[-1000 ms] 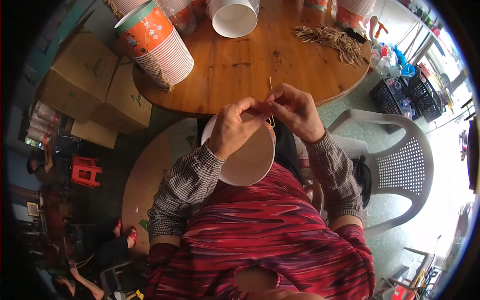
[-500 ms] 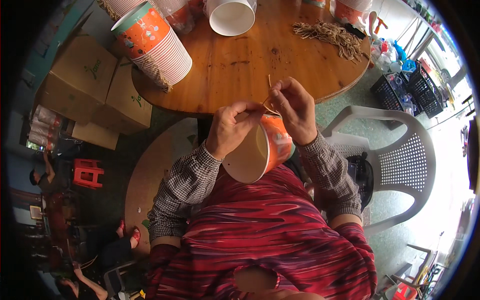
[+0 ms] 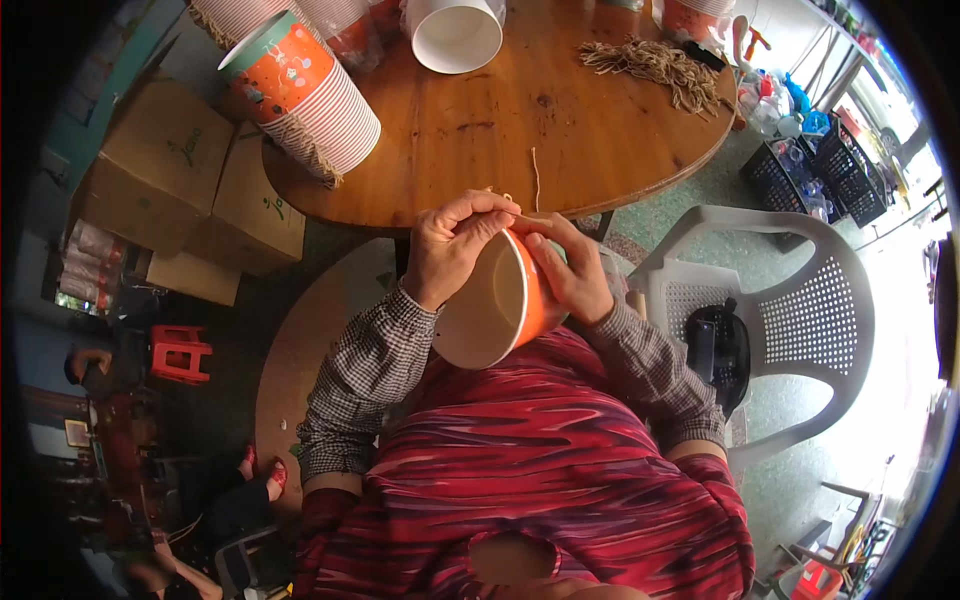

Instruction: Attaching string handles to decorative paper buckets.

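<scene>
An orange paper bucket (image 3: 536, 306) with a white inside lies tilted in front of me, its mouth toward the lower left. At its upper rim my left hand (image 3: 452, 248) pinches a thin tan cord (image 3: 537, 180), whose loose end stands up above the fingers. A small loop of cord shows by the left fingertips. My right hand (image 3: 570, 268) grips the bucket's printed outer wall, thumb bent against it, fingertips meeting the left ones at the rim. The exact spot between the fingertips is hidden.
On the round wooden table (image 3: 450, 150) are a leaning stack of paper buckets (image 3: 305, 90), a white bucket on its side (image 3: 457, 40) and a bundle of tan cords (image 3: 655, 70). Cardboard boxes (image 3: 180, 150) stand left, a grey plastic chair (image 3: 800, 320) right.
My right hand has come down from pulling up the cord onto the bucket's outer wall. My left hand stays at the rim, slightly lower. The cord's loose end now stands free.
</scene>
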A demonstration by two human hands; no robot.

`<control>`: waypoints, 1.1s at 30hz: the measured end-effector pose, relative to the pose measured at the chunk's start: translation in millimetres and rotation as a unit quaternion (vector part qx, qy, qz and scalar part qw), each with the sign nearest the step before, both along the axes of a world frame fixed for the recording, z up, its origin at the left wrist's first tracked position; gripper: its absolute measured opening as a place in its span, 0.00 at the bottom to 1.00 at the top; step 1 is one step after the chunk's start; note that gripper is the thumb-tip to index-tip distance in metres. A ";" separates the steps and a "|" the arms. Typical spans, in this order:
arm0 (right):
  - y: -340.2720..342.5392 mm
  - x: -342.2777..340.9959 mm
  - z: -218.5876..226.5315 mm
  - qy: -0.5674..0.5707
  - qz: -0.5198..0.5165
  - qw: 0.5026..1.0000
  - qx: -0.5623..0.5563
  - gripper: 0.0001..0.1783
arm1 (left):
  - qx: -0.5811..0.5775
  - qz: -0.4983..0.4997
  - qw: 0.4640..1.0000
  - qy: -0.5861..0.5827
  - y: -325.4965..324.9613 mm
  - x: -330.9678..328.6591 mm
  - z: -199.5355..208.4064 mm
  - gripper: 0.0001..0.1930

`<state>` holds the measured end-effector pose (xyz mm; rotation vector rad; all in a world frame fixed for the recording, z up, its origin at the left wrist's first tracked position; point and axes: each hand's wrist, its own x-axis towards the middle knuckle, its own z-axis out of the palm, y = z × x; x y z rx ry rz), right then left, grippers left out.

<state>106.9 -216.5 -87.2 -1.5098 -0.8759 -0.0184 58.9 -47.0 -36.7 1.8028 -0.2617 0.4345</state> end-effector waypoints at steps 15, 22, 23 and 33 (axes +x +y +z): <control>12.9 2.2 13.9 0.151 0.086 0.982 0.075 0.06 | 0.334 0.122 0.907 -0.225 8.1 -10.3 21.0 0.11; 14.9 -0.8 14.7 0.035 0.085 0.993 0.068 0.05 | 0.478 0.122 0.850 -0.183 5.6 -30.8 36.6 0.07; 18.3 -1.6 9.8 0.044 0.094 0.991 0.079 0.05 | 0.509 0.133 0.833 -0.168 5.1 -33.6 39.3 0.06; 21.2 2.0 -20.0 0.238 0.145 0.947 0.160 0.05 | 0.269 0.079 0.957 -0.072 1.5 -17.6 24.5 0.03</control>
